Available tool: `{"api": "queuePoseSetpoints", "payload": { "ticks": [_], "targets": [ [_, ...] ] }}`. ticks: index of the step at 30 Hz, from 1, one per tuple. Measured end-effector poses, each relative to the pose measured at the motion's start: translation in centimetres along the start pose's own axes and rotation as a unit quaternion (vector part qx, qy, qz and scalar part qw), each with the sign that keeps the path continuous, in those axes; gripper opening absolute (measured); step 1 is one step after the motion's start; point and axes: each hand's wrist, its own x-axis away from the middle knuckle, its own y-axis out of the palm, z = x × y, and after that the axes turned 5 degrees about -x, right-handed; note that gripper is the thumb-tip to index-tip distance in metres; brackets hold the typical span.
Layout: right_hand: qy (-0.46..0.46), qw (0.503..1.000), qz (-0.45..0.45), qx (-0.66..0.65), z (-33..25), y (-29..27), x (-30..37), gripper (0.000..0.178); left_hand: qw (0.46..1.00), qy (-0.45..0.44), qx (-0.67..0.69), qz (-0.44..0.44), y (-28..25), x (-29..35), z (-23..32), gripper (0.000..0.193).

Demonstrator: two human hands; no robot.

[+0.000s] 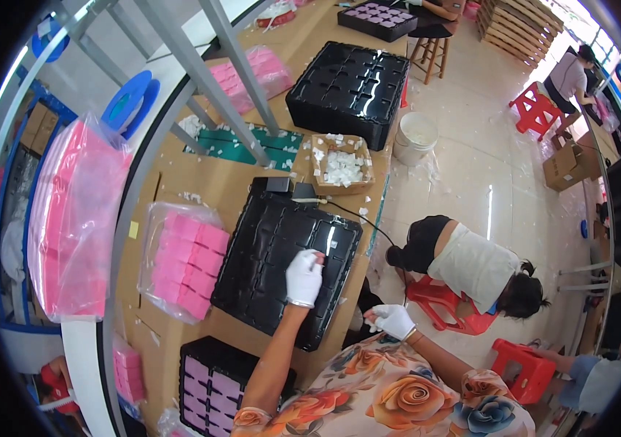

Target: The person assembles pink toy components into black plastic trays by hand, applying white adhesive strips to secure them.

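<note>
A black plastic tray (270, 251) with moulded compartments lies on the table in front of me. My left hand (303, 279), in a white glove with bare fingertips, is over the tray's right half. Its fingers are curled together; whatever they may hold is hidden. A small pale patch (333, 245) shows on the tray just beyond them. My right hand (393, 321), gloved the same way, is off the table edge in front of my body. Its thumb and fingers are pinched together, and anything between them is too small to name.
Bagged pink foam blocks (186, 262) lie left of the tray. A carton of white scraps (343, 167) and stacked black trays (350, 87) stand beyond it. Nearer is a tray of lilac blocks (212, 390). A white bucket (416, 137) and a person leaning over a red stool (434, 302) are at right.
</note>
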Motion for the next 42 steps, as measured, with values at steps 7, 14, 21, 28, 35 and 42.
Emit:
{"api": "queuePoseSetpoints", "payload": {
  "ticks": [7, 14, 21, 28, 35, 42],
  "targets": [
    [-0.037, 0.953, -0.243, 0.179, -8.5, 7.8, -2.0, 0.018, 0.930, -0.265, 0.252, 0.021, -8.9, 6.5, 10.4, 0.011],
    [-0.097, 0.788, -0.529, 0.298, -6.1, 16.4, -2.1, 0.021, 0.822, -0.470, 0.321, 0.016, -12.9, 25.5, 14.4, 0.014],
    [-0.187, 0.768, -0.507, 0.344, -3.3, 20.0, 1.7, 0.032, 0.783, -0.458, 0.092, 0.411, -14.7, 34.8, 10.4, 0.042],
    [-0.242, 0.760, -0.474, 0.373, -3.1, 22.2, 2.6, 0.031, 0.868, -0.409, 0.164, 0.227, -16.3, 30.9, 4.8, 0.013],
    [-0.157, 0.834, -0.410, 0.333, -5.2, 21.7, 1.8, 0.025, 0.826, -0.426, 0.207, 0.307, -15.8, 27.3, 3.9, 0.019],
    [-0.341, 0.754, -0.359, 0.431, -5.7, 22.2, 1.2, 0.012, 0.834, -0.470, 0.095, 0.274, -15.5, 25.7, 2.9, 0.024]
  ]
}}
